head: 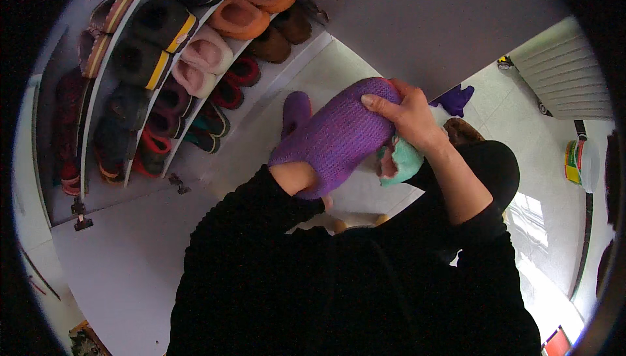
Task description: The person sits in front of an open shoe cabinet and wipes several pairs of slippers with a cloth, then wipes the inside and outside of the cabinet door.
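Observation:
A purple knitted slipper [337, 131] is stretched over my left hand [295, 178], of which only the wrist shows at the slipper's opening. My right hand [415, 114] grips the slipper's far end, thumb on top and fingers behind. On the floor beyond it stands a second purple slipper [296, 109], partly covered by the first. Below my right hand lies a mint-green fluffy item [402, 163] with a pinkish inside; my forearm hides part of it.
To the left, an opened cabinet has slanted shelves [161, 87] holding several pairs of slippers, with orange slippers [239, 16] near the top. Cabinet doors [127, 253] extend below and above. A wheeled ribbed radiator [567, 77], a clear bucket [587, 165] and a dark purple item [455, 100] are at right.

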{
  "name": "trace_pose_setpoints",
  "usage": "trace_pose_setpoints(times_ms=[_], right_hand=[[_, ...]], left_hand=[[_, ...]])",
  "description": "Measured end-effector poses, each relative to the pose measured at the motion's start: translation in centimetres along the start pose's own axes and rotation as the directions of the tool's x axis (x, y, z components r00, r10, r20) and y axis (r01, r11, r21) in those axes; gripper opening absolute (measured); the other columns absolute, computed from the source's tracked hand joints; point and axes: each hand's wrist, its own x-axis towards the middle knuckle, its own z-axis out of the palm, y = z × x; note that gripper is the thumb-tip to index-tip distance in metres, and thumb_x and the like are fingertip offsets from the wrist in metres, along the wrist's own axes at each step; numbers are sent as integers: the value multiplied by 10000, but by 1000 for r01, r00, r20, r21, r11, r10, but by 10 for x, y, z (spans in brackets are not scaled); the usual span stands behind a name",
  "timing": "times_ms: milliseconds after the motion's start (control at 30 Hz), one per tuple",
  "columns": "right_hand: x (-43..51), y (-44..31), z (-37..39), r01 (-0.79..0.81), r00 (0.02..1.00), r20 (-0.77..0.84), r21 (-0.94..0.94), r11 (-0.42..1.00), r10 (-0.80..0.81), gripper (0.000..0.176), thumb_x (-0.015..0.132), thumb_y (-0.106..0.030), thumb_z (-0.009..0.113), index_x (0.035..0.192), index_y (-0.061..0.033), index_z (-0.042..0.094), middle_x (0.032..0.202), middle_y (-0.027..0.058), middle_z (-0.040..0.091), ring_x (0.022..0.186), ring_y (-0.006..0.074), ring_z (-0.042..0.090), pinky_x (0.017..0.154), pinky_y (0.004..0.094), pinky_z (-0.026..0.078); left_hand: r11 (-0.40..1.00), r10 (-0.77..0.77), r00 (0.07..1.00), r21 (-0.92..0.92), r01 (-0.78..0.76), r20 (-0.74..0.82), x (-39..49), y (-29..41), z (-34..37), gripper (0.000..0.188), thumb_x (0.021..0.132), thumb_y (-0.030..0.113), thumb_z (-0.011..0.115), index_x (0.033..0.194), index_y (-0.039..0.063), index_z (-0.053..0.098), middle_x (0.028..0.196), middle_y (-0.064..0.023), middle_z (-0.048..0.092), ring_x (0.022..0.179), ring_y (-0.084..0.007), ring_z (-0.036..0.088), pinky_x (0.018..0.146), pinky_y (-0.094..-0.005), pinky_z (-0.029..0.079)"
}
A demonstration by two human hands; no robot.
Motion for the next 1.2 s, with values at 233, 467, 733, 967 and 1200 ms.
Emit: trace_pose_setpoints(times_ms=[233,467,733,967,1200], right_hand=[[-5,-1,1,68,990,-122,-32,997,-72,465,730,-314,731,974,67,626,785,152,662,701,187,637,663,310,508],[0,-10,-10,284,892,-289,-243,927,-349,391,752,-312,705,947,23,652,773,124,669,678,160,639,630,302,500],[6,-11,-15,-153,987,18,373,915,157,399,819,-338,652,969,27,596,767,69,620,613,149,569,575,265,459],[17,16,-18,-178,980,161,463,868,114,441,817,-392,644,985,11,581,777,72,614,624,141,567,561,265,459],[12,11,-12,-155,984,155,509,847,87,448,821,-404,639,989,7,586,819,78,624,669,131,580,582,254,462]], left_hand=[[951,9,1000,308,-9,3,-11,13,9,464,789,298,583,1131,14,449,1058,-210,518,1022,-400,483,874,-476,392],[481,-12,961,841,248,-277,-65,-33,9,343,747,233,626,973,-12,545,894,-205,587,900,-421,531,803,-473,420],[40,592,805,999,-2,-22,-88,13,7,329,700,297,727,917,66,640,826,-48,621,867,-209,557,846,-376,386],[-45,787,611,995,-91,91,-94,49,16,248,734,245,684,954,137,652,936,2,656,917,-147,572,924,-332,353],[237,753,646,967,-91,-124,-99,67,17,236,738,145,638,963,73,633,1006,-84,614,944,-268,569,820,-374,459]])
